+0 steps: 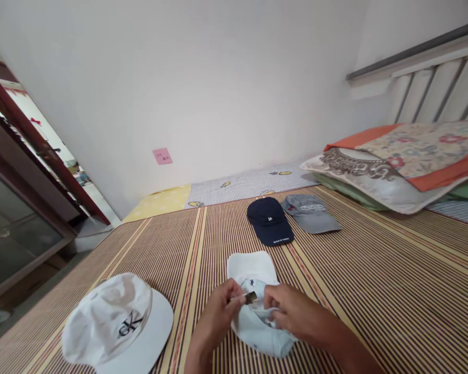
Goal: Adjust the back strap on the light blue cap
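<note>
A pale cap point(253, 267) lies on the striped mat, its white brim pointing away from me and its light blue crown nearest me. At the crown's left side, my left hand point(223, 306) is closed on the cap's strap, beside a small dark metallic buckle point(251, 297). On the right, my right hand point(290, 310) has its fingers curled over the edge of the crown's opening, pinching the fabric. The fingertips of both hands are partly hidden.
A white cap with black letters point(113, 322) sits at front left. Beyond my hands lie a navy cap point(269, 221) and a grey cap point(312, 213) on the mat point(171, 234). Pillows point(374, 174) are at the right, against a radiator side; a wall stands behind.
</note>
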`<state>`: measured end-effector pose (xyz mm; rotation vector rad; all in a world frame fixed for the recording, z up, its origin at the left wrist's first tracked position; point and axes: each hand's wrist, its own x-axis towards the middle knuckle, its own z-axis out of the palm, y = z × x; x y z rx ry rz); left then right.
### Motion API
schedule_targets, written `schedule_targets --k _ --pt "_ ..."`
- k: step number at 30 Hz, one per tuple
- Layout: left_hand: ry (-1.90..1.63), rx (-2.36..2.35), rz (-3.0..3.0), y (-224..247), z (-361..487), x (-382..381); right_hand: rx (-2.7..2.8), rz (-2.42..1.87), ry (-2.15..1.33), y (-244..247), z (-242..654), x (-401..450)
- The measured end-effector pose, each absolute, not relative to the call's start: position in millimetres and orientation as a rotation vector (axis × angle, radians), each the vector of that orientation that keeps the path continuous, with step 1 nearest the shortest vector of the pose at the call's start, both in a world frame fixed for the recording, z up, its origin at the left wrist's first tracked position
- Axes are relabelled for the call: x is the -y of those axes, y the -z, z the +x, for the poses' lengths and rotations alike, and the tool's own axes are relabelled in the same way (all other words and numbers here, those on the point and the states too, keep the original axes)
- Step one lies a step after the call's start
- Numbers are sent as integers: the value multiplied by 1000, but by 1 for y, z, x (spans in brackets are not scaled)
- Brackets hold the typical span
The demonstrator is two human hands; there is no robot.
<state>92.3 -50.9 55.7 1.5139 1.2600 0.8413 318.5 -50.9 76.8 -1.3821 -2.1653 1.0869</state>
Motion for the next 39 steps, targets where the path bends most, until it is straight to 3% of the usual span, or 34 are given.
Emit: schedule_targets --k 11,39 --pt "-792 -1066 1373 -61 84 57 1677 -951 -1506 -71 321 36" --pt "-836 -931 1380 -54 83 57 1740 -951 -1506 -65 310 35"
